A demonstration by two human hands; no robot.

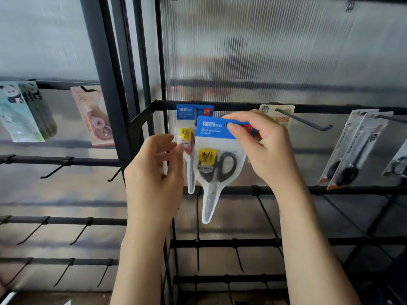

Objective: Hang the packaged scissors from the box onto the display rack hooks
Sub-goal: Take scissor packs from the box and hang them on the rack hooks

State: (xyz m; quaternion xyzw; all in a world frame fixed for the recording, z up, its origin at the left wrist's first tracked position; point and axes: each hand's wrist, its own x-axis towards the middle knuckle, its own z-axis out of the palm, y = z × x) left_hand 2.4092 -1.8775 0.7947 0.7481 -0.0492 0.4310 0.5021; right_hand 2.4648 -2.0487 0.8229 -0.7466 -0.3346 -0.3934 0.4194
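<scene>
Spanning the whole view, the rack (220, 105) is a black frame of crossbars backed by ribbed translucent panels, and its hooks jut forward so that carded goods can slide on by the hole in their header and hang face out. On the left bay hang panda packs (19, 111) and a pink pack (94, 116); on the far right hang long scissor packs (354, 148), each filling its own hook, which suggests the rack is sorted by product. Between them a bare hook (306, 122) sticks out in front of a beige card (276, 111), its upturned tip there to stop packs sliding off. The right hand (264, 146) pinches the blue header of the pack (217, 159) between thumb and fingers, right by the hang hole, because that is the part which must meet the hook; the pack's pointed tail dangles freely below. It is held just in front of a hung pack (189, 137) of the same blue brand, so I judge it is being lined up to join that one on the same hook, though the hook itself is hidden behind the header. The left hand (158, 164) holds nothing, fingers loosely curled beside the hung pack's edge, probably to steady it. No box is in view.
</scene>
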